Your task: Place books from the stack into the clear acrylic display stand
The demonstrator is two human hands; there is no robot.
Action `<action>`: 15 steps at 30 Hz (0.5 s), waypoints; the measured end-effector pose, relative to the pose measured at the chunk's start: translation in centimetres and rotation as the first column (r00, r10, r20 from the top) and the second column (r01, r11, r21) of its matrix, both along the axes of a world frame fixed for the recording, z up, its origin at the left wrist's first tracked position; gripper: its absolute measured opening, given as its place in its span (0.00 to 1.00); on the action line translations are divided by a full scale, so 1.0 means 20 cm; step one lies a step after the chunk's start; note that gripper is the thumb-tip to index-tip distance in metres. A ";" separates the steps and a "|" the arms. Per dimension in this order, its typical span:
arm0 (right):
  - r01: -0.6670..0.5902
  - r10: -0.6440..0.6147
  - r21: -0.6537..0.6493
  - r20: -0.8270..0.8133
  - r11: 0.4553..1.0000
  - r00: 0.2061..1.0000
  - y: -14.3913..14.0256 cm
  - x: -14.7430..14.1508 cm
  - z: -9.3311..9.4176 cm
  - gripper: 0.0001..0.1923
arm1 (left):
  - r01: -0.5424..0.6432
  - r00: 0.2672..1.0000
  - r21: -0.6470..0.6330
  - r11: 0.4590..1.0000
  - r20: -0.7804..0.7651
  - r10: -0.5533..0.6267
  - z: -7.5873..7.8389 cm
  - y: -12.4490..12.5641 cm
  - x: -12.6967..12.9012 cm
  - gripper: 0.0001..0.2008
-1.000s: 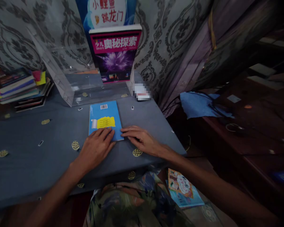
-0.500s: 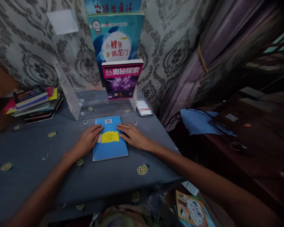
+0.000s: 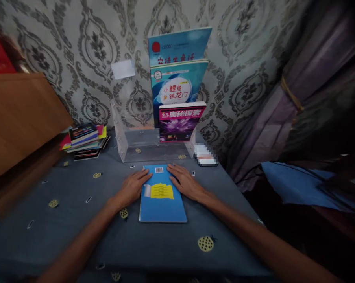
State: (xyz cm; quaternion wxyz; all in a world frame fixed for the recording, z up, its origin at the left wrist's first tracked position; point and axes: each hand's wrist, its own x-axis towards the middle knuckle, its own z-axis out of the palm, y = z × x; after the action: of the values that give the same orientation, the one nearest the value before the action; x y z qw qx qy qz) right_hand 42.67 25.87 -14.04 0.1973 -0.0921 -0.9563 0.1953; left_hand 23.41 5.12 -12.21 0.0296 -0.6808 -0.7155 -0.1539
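A blue book (image 3: 161,210) with a barcode and a yellow text patch lies flat on the table. My left hand (image 3: 133,185) rests along its left edge, fingers stretched onto the cover. On the opposite edge lies my right hand (image 3: 187,182), its fingers also extended and touching the upper right of the cover. Neither hand is wrapped round the book. Behind it stands a clear tiered rack (image 3: 154,152), where a purple and pink book (image 3: 180,124) leans in front of a teal book (image 3: 176,86) and a taller blue book (image 3: 180,45).
A pile of books and booklets (image 3: 84,141) sits at the back left, beside a wooden panel (image 3: 24,114). Right of the rack lies a blurred-out phone-like object (image 3: 205,155). A purple curtain (image 3: 257,129) and a blue cloth (image 3: 301,186) are at the right, past the table's edge.
The camera view has swung left and up, so everything sits farther right and lower. Both hands stay on the blue book, which shows no clear move on the table.
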 end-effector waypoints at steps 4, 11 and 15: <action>-0.008 0.009 0.051 -0.021 0.999 1.000 -0.06 0.08 0.02 0.23 | -0.004 0.999 -0.062 0.998 -0.043 0.002 0.03 -0.06 0.09 0.30; -0.079 0.081 0.069 -0.034 0.995 0.996 -0.21 0.30 0.05 0.21 | -0.002 0.997 -0.138 0.990 -0.073 -0.008 0.03 -0.22 0.27 0.33; -0.120 0.120 0.054 0.009 0.991 0.993 -0.31 0.45 0.06 0.21 | 0.025 0.993 -0.119 0.993 -0.108 -0.038 -0.01 -0.32 0.36 0.39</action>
State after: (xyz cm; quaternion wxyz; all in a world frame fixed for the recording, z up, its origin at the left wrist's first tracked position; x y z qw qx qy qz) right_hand 51.69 19.71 -12.76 0.1848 -0.0296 -0.9656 0.1804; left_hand 30.62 -1.19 -12.46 0.0264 -0.7001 -0.7097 -0.0741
